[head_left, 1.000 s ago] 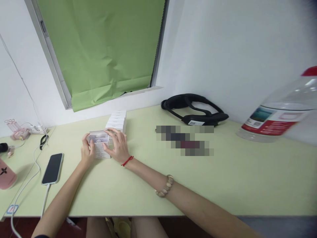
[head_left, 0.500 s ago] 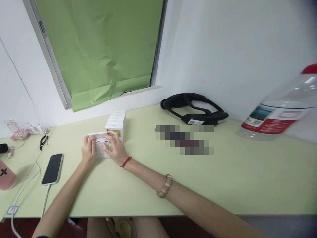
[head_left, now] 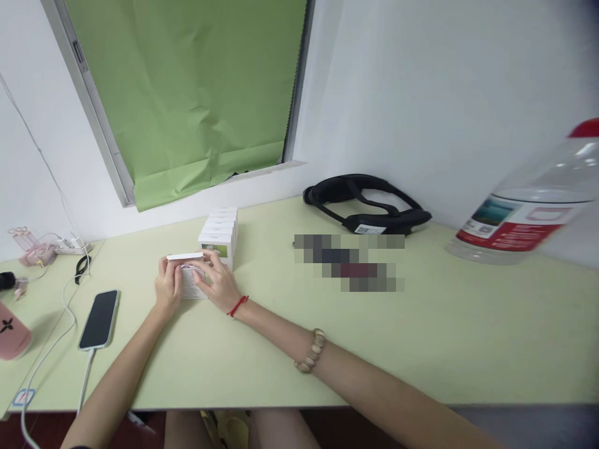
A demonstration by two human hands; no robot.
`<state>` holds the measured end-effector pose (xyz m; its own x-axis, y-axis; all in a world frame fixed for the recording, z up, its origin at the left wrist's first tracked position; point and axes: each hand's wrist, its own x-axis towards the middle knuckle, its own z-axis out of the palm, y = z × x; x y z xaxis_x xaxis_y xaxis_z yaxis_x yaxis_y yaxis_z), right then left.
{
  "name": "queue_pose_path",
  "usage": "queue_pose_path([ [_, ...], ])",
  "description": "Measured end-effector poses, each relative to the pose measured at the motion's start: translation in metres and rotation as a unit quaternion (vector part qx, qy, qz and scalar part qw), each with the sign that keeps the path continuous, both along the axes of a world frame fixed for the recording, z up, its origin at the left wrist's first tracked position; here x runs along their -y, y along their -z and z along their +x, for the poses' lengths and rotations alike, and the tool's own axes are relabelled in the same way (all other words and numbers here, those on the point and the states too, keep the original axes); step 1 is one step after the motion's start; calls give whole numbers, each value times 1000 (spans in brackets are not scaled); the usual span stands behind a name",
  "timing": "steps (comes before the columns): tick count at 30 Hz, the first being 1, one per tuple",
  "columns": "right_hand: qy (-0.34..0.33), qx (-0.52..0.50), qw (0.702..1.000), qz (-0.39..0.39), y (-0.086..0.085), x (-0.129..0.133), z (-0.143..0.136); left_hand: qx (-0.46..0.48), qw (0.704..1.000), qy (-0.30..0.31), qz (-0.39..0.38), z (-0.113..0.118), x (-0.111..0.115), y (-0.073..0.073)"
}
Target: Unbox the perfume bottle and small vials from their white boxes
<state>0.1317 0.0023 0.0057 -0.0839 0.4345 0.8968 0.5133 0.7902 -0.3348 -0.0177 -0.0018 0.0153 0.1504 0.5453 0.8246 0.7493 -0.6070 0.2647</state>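
Left hand [head_left: 167, 284] and right hand [head_left: 219, 280] pinched the small white box [head_left: 193, 287] between curled fingers, one per side, just in front of the row of white boxes [head_left: 218, 234]. Box sat well back from the desk [head_left: 262, 349]'s front edge, bare surface between; phone [head_left: 99, 319] lay left. Fingers partly hid box opening; bottle [head_left: 519, 218] cut off right.

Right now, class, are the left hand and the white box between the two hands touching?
Touching. The head view shows the left hand gripping the box at its left side, fingers and thumb against it.
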Motion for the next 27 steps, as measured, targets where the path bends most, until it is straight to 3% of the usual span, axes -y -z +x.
queue_pose_path([
  [7,-25,-92,995,38,0,-4,-2,59,997,17,-40,0,-4,2],
  [15,-86,-77,993,11,-8,-1,4,146,981,30,-124,1,-4,4],
  [27,-106,-124,985,-63,-7,-3,2,93,995,4,-25,-1,-5,6],
])
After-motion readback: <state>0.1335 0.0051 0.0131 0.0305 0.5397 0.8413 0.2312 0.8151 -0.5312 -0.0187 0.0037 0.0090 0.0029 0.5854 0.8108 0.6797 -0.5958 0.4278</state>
